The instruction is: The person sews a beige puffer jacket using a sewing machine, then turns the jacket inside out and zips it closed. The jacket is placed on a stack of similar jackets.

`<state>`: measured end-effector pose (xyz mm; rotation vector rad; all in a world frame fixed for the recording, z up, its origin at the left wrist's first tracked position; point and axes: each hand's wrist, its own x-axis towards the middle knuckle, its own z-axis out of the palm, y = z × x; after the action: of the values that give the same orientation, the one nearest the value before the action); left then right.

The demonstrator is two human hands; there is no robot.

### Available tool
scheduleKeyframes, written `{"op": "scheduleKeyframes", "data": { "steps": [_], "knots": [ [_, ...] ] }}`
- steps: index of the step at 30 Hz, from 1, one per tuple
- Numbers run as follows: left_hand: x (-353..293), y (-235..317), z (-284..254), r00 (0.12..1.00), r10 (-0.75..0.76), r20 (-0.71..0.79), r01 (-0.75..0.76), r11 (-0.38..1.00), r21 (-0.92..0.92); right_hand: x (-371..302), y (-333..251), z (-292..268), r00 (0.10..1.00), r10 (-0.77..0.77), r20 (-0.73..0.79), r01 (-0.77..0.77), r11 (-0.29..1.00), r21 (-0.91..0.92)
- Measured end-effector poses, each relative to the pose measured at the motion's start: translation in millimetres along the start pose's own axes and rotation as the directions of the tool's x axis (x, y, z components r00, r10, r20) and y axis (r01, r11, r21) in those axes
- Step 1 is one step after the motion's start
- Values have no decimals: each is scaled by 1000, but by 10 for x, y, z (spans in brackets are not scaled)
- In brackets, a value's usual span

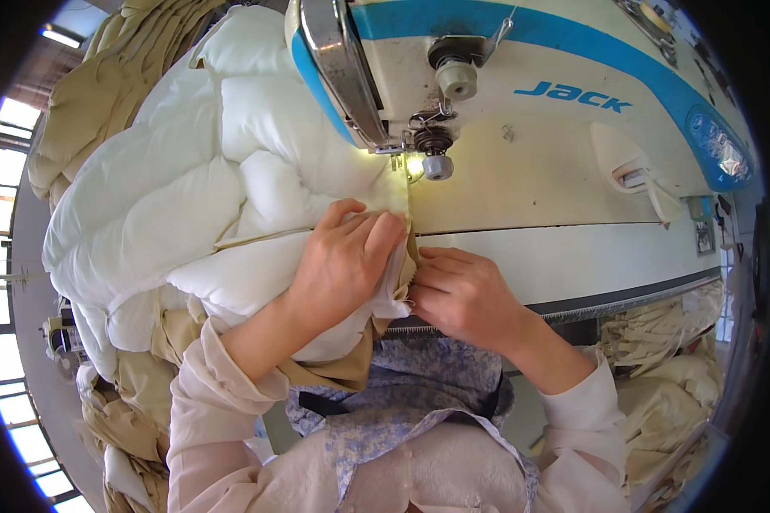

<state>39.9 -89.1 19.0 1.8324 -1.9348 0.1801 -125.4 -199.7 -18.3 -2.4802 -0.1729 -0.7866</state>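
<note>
"What is the desk (565,262) like?"
"White on top, with a dark band and a measuring strip (573,313) along its near edge."
"What stands on it?"
"A cream and blue sewing machine (530,145), on the far side, reaching across to the right."
"And on the left?"
"A white padded piece (171,205), puffy and bulky, spreads over that part and hides the surface beneath."

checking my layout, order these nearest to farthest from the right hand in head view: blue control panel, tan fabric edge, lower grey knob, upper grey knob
1. Tan fabric edge: at the right hand, on its left.
2. Lower grey knob: above, on the sewing machine.
3. Upper grey knob: higher on the machine.
4. Blue control panel: at the machine's right end.
</note>
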Motion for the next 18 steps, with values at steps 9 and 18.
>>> {"op": "scheduleKeyframes", "data": {
  "steps": [9,18],
  "knots": [
    [74,-53,35,999,-35,-17,34,998,-57,9,92,-18,999,-29,-39,28,999,-43],
    [195,-230,75,998,-55,-21,54,996,-73,104,235,-57,999,-24,23,26,996,-86]
  ]
}}
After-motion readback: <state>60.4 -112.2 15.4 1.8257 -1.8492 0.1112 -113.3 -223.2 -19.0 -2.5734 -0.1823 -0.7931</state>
